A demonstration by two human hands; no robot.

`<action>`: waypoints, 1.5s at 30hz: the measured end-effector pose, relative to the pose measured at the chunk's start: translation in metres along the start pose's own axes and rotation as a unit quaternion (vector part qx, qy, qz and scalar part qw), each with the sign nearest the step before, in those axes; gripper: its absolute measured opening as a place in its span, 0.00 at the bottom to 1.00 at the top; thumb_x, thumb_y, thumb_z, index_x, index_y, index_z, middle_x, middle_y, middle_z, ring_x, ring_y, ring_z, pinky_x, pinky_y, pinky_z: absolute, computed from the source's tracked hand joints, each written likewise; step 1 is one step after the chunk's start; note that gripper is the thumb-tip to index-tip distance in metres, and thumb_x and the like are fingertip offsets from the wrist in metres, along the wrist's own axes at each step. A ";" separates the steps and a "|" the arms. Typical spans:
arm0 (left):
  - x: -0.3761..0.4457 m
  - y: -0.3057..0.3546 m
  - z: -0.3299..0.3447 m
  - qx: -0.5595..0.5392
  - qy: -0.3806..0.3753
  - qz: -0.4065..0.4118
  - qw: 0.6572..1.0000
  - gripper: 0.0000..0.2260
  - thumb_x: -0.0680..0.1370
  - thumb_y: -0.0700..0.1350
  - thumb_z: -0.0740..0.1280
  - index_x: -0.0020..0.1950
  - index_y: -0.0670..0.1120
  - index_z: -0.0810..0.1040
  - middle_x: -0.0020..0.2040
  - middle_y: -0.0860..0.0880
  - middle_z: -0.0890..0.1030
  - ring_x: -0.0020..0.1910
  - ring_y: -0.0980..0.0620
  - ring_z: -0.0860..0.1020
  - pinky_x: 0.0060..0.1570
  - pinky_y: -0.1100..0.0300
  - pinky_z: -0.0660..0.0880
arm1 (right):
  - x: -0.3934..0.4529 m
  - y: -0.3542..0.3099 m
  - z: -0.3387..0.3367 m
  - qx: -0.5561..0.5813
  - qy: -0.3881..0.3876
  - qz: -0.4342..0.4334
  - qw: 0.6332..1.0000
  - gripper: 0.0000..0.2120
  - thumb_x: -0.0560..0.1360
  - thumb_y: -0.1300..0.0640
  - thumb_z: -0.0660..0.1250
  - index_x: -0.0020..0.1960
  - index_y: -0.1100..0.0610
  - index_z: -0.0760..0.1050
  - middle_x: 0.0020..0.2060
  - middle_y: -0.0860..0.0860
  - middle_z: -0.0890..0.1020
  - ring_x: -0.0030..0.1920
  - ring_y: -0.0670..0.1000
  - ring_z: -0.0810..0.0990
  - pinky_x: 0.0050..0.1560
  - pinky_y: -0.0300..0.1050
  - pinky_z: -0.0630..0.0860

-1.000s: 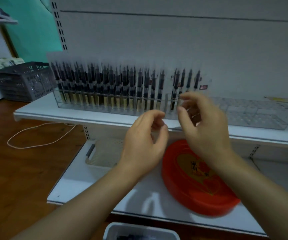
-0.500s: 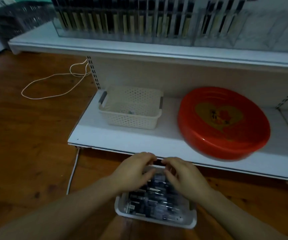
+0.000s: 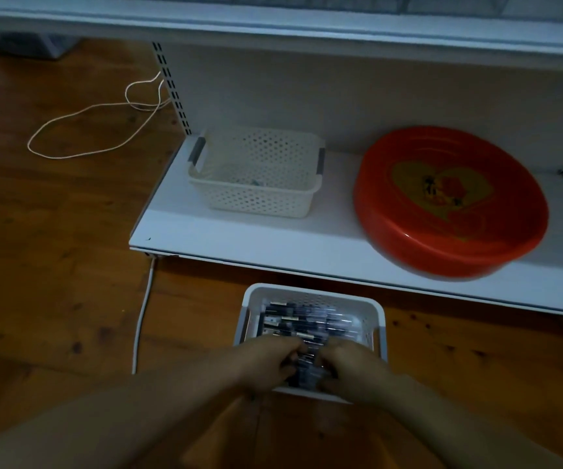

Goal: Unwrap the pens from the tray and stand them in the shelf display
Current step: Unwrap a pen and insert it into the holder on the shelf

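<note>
Pens (image 3: 302, 324) heaped lengthwise in white tray (image 3: 380, 319) on wooden floor (image 3: 53, 265), just in front of lower shelf (image 3: 273, 238). Likely light, stiff, slick in clear wrapping; best pinched mid-barrel. Left hand (image 3: 266, 362) and right hand (image 3: 351, 365) both down in tray's near end, fingers curled among pens; cannot tell whether one is actually gripped. Tray walls low, open above for lifting straight up. Shelf lip close beyond; cream basket (image 3: 256, 170) and red dish (image 3: 451, 201) on shelf, well clear.
</note>
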State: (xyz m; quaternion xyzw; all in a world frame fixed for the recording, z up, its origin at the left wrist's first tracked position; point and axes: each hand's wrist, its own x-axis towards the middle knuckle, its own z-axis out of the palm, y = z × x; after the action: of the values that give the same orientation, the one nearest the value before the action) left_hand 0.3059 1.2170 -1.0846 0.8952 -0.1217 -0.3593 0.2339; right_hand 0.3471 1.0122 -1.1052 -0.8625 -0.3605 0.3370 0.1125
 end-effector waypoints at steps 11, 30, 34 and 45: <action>-0.001 -0.006 -0.006 0.002 0.025 -0.001 1.000 0.14 0.83 0.45 0.63 0.68 0.47 0.71 0.62 0.46 0.77 0.59 0.46 0.76 0.58 0.51 0.75 | 0.002 0.002 -0.015 0.109 0.068 0.020 0.992 0.09 0.82 0.53 0.63 0.43 0.47 0.75 0.40 0.43 0.78 0.42 0.43 0.75 0.42 0.40 0.71; -0.015 0.050 -0.093 -0.413 0.107 0.068 0.902 0.13 0.83 0.44 0.64 0.57 0.33 0.78 0.44 0.40 0.84 0.39 0.46 0.84 0.41 0.59 0.79 | -0.026 -0.025 -0.128 0.432 0.410 -0.043 0.802 0.14 0.79 0.63 0.70 0.60 0.48 0.75 0.42 0.49 0.85 0.44 0.48 0.84 0.47 0.45 0.81; -0.022 0.066 -0.110 -0.428 0.114 0.096 0.892 0.15 0.85 0.48 0.59 0.62 0.39 0.79 0.47 0.40 0.85 0.40 0.46 0.83 0.43 0.57 0.77 | -0.030 -0.027 -0.154 0.438 0.430 -0.055 0.788 0.13 0.78 0.64 0.70 0.59 0.51 0.76 0.40 0.53 0.84 0.42 0.52 0.84 0.42 0.45 0.80; -0.033 0.125 -0.169 -0.420 0.199 0.178 0.867 0.13 0.84 0.43 0.60 0.58 0.33 0.78 0.45 0.36 0.84 0.40 0.45 0.84 0.45 0.57 0.81 | -0.073 -0.040 -0.231 0.375 0.478 -0.116 0.786 0.15 0.78 0.65 0.70 0.59 0.50 0.75 0.39 0.57 0.84 0.42 0.59 0.84 0.50 0.59 0.80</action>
State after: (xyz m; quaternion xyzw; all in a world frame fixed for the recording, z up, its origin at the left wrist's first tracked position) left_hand 0.3943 1.1780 -0.8951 0.7280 -0.0678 -0.1427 0.6671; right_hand 0.4409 1.0011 -0.8781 -0.7548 -0.2030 -0.0258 0.6232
